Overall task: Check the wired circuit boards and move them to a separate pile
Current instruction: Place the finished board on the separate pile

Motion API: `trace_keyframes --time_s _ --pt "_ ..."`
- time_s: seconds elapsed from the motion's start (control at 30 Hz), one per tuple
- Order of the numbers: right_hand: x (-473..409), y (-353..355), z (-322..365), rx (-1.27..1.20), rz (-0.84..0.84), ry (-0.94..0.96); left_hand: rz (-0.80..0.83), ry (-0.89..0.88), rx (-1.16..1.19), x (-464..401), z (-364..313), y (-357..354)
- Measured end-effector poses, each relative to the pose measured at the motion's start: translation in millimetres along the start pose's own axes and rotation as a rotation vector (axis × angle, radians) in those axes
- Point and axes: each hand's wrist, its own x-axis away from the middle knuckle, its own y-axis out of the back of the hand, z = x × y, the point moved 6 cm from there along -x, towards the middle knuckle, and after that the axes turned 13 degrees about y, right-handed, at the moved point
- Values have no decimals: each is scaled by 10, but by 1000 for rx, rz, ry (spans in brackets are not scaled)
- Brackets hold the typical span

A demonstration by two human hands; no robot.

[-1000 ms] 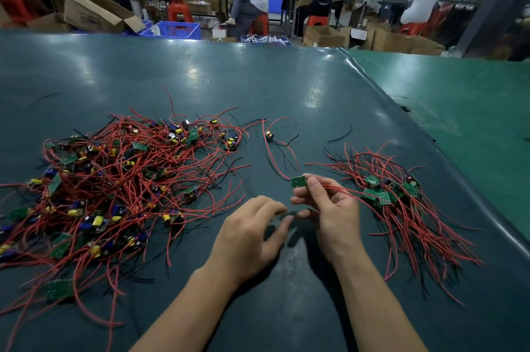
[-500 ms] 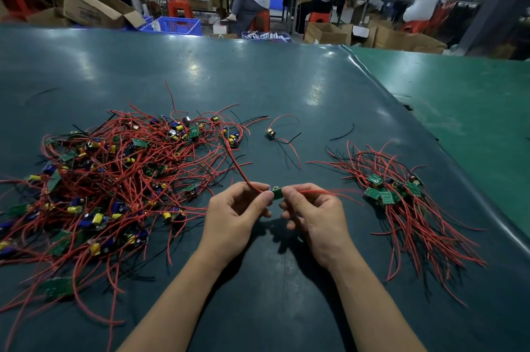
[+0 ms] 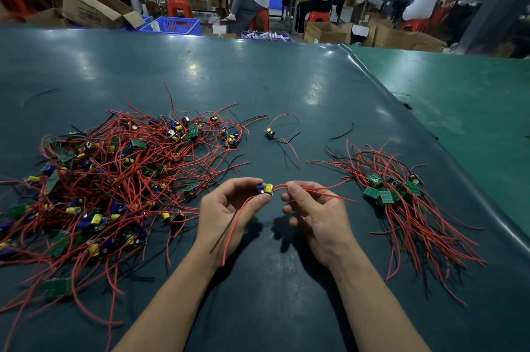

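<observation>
Left hand (image 3: 229,208) pinches the board (image 3: 266,189); right hand (image 3: 315,208) pinches its red leads (image 3: 315,189), which run toward the checked pile (image 3: 401,199), nearer the right hand.

I see both forearms reaching in from the bottom edge, bare, converging toward the middle. Left hand (image 3: 229,209) palm turned inward, fingers curled, thumb and index tips pinching. Right hand (image 3: 314,212) back toward me, index and thumb pinched, other fingers loosely curled under. Fingertips of the two hands near each other, not touching
</observation>
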Motion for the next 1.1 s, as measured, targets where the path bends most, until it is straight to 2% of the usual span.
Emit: trace_keyframes --time_s 0.13,0.27,0.37,0.73,0.93,1.1 --pt "-10 9 -28 -10 -48 -26 -20 -62 -34 21 -3 -7" --pt "6 -54 -23 61 30 5 32 -150 -146 56 -19 -74" --pt "1 -28 -31 150 10 25 66 -185 -222 52 -14 -87" --pt "-79 96 -1 277 -142 205 69 -212 -342 58 -23 -141" --pt "-106 178 -35 269 -233 223 65 -191 -317 55 -15 -124" --pt "-77 220 35 399 -259 299 79 -174 -300 65 2 -124"
